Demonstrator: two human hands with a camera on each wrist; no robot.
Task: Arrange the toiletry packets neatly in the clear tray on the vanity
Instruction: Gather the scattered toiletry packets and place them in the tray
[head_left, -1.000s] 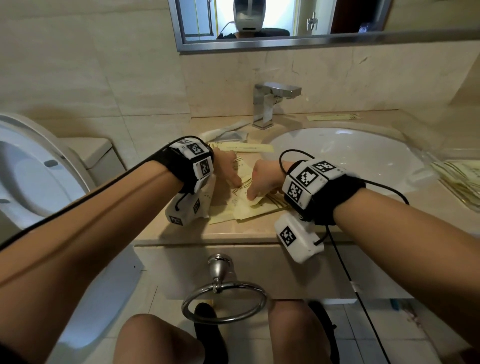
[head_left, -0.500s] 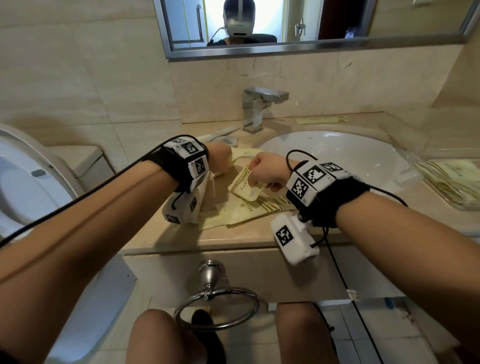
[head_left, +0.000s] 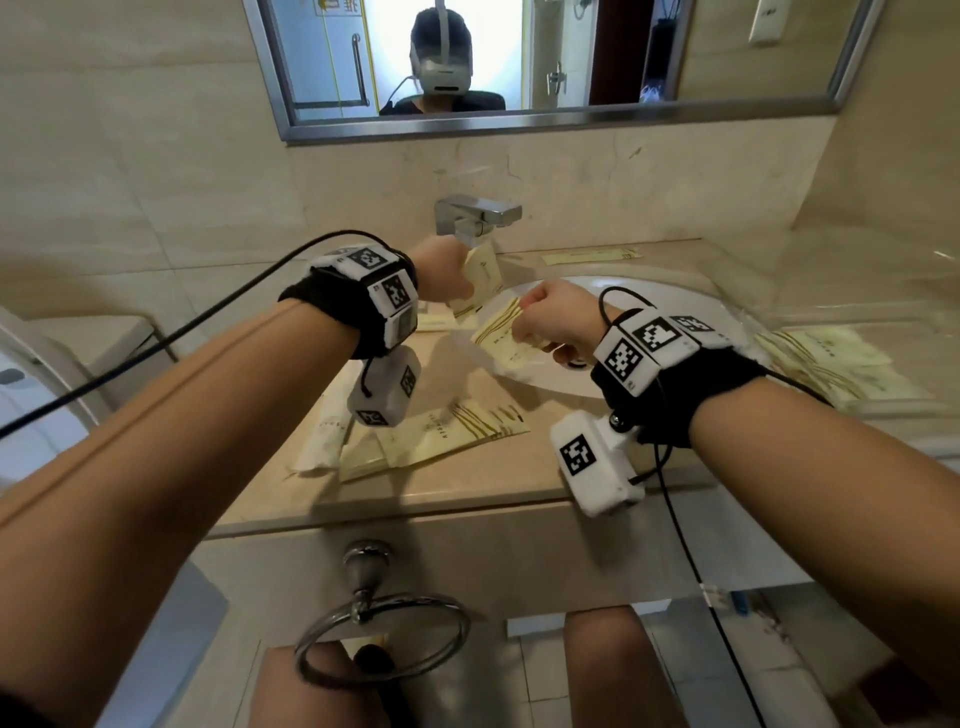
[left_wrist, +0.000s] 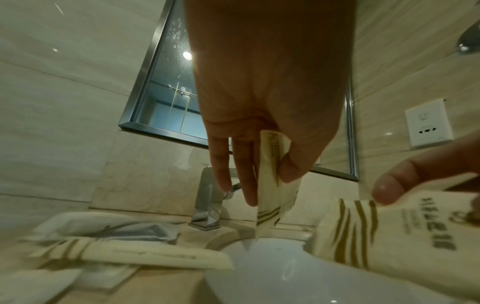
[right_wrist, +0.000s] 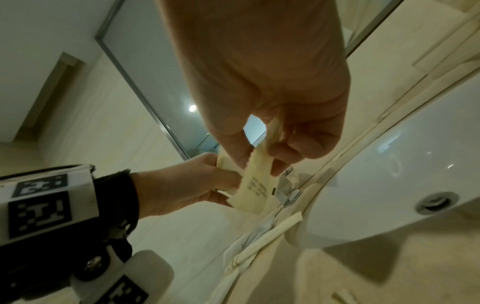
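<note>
Beige vanity (head_left: 467, 488), each hand pinching a gold-striped packet, print blurred

We see matt cream paper packets (head_left: 457, 431) with gold stripes on the polished beige marble vanity top (head_left: 467, 488). The white ceramic basin (head_left: 670, 306) is glossy, and the square metal tap (head_left: 475, 215) and round towel ring (head_left: 382, 642) shine like chrome.

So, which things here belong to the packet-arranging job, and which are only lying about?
Job:
- left hand with a small packet
- right hand with a striped packet
- loose packets
- clear tray

Lying about:
- faucet
- sink
- towel ring
</note>
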